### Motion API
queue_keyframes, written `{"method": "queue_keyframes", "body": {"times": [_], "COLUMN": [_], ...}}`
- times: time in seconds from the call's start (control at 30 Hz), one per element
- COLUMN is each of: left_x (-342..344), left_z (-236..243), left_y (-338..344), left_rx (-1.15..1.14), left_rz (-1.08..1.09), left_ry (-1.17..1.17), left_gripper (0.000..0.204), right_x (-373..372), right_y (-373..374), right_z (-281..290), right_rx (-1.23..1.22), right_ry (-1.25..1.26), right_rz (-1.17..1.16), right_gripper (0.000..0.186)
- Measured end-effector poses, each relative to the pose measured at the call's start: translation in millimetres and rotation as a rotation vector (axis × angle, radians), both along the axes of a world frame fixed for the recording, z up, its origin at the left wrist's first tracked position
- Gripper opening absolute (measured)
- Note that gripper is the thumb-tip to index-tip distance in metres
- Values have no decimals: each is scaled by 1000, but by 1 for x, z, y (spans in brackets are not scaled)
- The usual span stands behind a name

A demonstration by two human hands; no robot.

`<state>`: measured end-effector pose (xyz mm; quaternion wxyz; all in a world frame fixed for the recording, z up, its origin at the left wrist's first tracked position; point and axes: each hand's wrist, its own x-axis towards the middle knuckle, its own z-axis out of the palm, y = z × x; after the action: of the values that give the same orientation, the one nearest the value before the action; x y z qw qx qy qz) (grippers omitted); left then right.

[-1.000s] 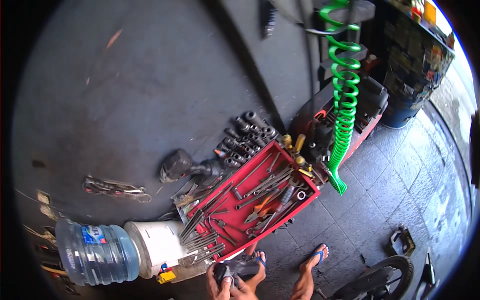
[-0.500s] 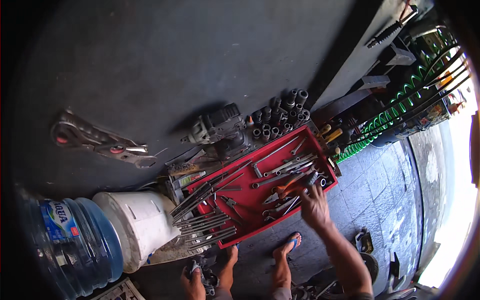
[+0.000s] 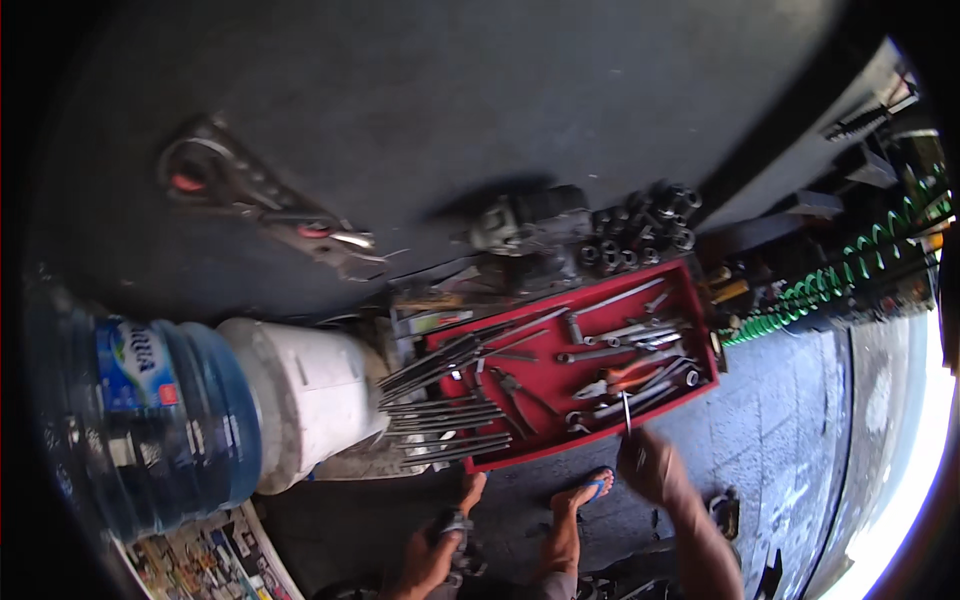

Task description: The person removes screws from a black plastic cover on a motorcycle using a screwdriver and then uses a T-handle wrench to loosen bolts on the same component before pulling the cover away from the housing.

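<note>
Dark grey wall (image 3: 450,120) fills the upper part of the view, with grey paving tiles (image 3: 770,410) at the right. In front of the wall sits a shallow red rectangular tray (image 3: 540,370) with silver metal spanners (image 3: 600,352) and orange-handled pliers (image 3: 628,377) lying inside. Dark thin metal rods (image 3: 450,424) jut over its left end, beside a white plastic bucket (image 3: 310,395) and a large transparent blue water bottle (image 3: 215,420). Dark metal sockets (image 3: 650,225) cluster behind the tray, next to a dark grey power tool (image 3: 540,222).

The right hand (image 3: 652,467), blurred, is curled around a slim silver metal tool (image 3: 627,412), whose end points up across the tray's near rim. Lower down, the left hand (image 3: 425,562) has its fingers bent around a dark grey object (image 3: 460,545), its kind unclear, apart from the tray.
</note>
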<state>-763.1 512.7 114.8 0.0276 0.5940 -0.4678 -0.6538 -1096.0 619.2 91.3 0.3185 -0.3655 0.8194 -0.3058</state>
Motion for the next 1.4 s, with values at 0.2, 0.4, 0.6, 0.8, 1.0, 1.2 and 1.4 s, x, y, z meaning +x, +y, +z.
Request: {"method": "queue_keyframes", "body": {"times": [0.2,0.4,0.6,0.8,1.0,1.2,1.4], "left_x": [-55,-12,-9,-2,3,2,5], "left_z": [3,-23,-30,-38,-47,-50,-44], "left_y": [4,48,75,79,91,89,71], "left_rx": [-436,119,170,-113,2,-57,67], "left_rz": [-195,-230,-134,-270,-157,-200,-434], "left_ry": [283,257,244,149,127,122,-147], "left_gripper": [56,64,42,29,28,31,37], "right_x": [205,235,243,260,249,248,239], "right_y": [53,56,70,82,83,84,78], "right_z": [-14,-14,-32,-50,-42,-47,-27], "right_rx": [-19,-54,-95,-119,-122,5,29], "right_ry": [-1247,-1114,-1106,-1104,-1104,-971,-835], "right_rz": [-219,-518,-551,-609,-524,-478,-492], "right_gripper": [29,23,22,23,30,29,26]}}
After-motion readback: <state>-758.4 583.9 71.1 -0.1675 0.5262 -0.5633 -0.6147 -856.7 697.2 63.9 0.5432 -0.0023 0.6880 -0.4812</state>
